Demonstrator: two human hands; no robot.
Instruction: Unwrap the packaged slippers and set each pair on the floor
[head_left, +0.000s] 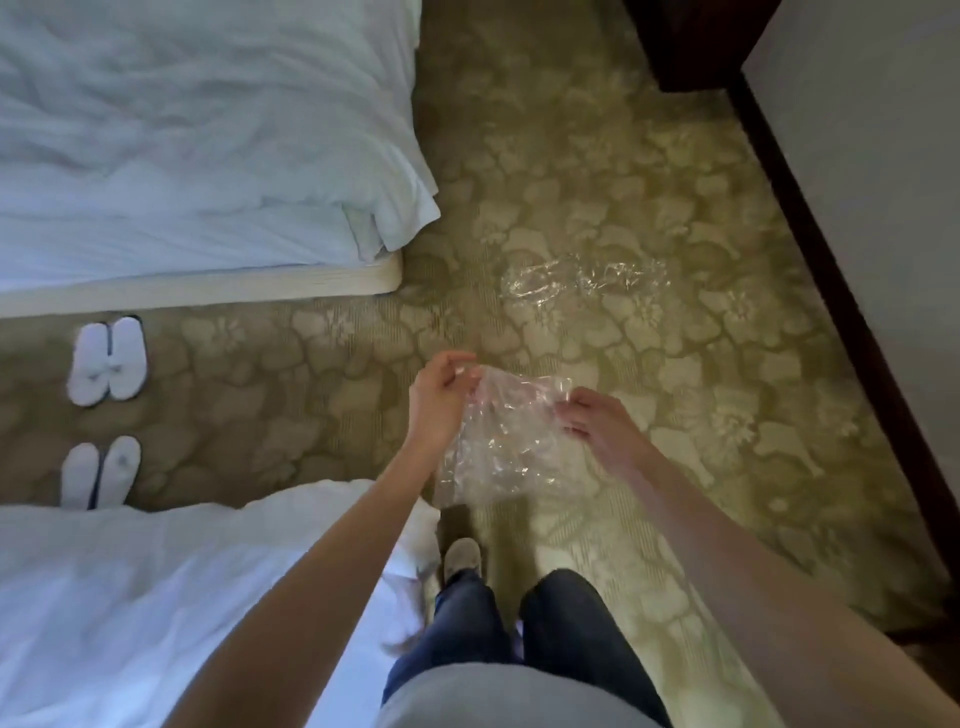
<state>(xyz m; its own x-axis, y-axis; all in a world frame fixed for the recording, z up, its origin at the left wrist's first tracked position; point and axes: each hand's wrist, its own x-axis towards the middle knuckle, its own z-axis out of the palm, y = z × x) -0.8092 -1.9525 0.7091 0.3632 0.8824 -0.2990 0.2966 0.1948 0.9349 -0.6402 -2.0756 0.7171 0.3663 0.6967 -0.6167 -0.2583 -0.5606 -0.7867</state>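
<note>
Standing on a patterned carpet (597, 182), the person shows dark trousers (571, 623) and one grey shoe (461, 556) at the bottom of the view, beside the corner of a white-covered bed (156, 597) on the left. Both bare arms reach forward over the floor. The left hand (439, 395) pinches the upper left edge of a clear plastic wrapper (511, 441) between thumb and fingertips, and the right hand (597, 421) pinches its upper right edge the same way, so the crumpled, empty-looking film hangs stretched between them above the carpet. To the left, in the gap between the two beds, two pairs of white slippers sit on the floor: the nearer pair (101, 475) is partly hidden by the near bed's cover, and the farther pair (107, 361) lies just beside the base of the second bed (208, 156), each pair with its two slippers side by side. Beyond the hands, a second clear wrapper (582, 280) lies flat on the carpet, well apart from both pairs. Farther right, a dark wooden baseboard (831, 312) runs along a pale wall (883, 130).
</note>
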